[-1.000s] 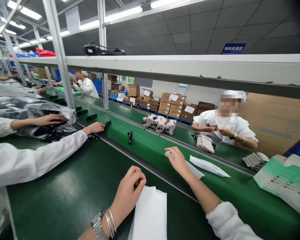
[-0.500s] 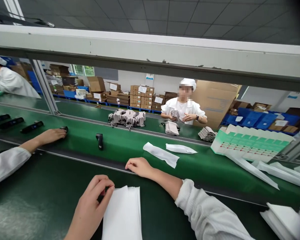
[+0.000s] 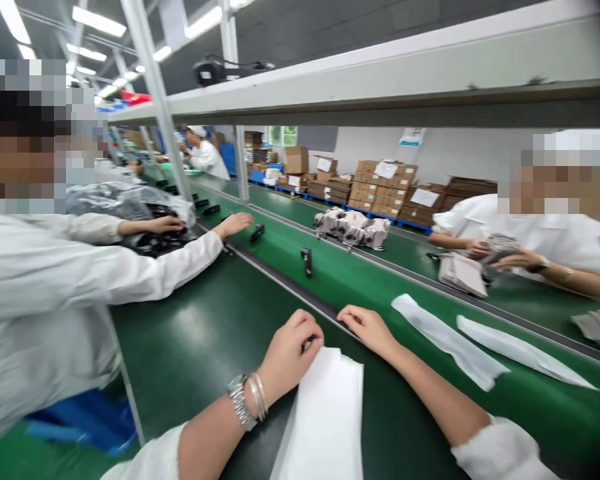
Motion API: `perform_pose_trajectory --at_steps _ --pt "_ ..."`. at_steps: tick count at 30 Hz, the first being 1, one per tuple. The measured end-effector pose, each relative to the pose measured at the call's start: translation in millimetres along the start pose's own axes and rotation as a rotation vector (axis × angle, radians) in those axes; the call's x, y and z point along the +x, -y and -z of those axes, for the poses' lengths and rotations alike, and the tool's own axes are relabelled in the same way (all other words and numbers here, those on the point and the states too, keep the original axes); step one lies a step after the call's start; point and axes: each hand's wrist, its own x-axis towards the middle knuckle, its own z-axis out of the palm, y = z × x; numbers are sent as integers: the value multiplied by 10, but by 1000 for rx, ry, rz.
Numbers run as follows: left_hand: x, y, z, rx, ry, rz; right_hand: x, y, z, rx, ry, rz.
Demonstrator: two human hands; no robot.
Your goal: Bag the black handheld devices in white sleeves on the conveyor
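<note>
My left hand point(image 3: 293, 350), with a watch and bangles on the wrist, pinches the top left corner of a stack of thin white sleeves point(image 3: 333, 413) on the dark green table. To its right, my right hand point(image 3: 373, 331) rests on the dark rail at the edge of the green belt. Its fingers are curled together and I see nothing in them. Two loose white sleeves point(image 3: 443, 340) lie on the belt beyond my right forearm. A small black handheld device point(image 3: 307, 262) with a bent head lies on the belt ahead of my hands.
On the left, a co-worker's hand point(image 3: 235, 225) reaches over the belt near another black device point(image 3: 257, 232). Across the belt, a person holds a bundle of grey pieces point(image 3: 500, 247). Grey bundles point(image 3: 353, 228) lie on the far table. A metal post point(image 3: 157, 100) and a shelf beam point(image 3: 380, 87) stand above.
My view has turned left, so the co-worker on the left now shows and the scene has shifted right. The co-worker's hand is off the device it touched. My hands stay nearly in place.
</note>
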Motion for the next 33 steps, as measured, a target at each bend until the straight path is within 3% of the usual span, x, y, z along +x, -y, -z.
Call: perform_pose_trajectory --at_steps 7,33 --pt "-27 13 -24 16 -5 15 -16 -86 -27 -51 70 -68" --pt "-40 23 -37 36 3 12 -13 -65 -20 -72 80 -66"
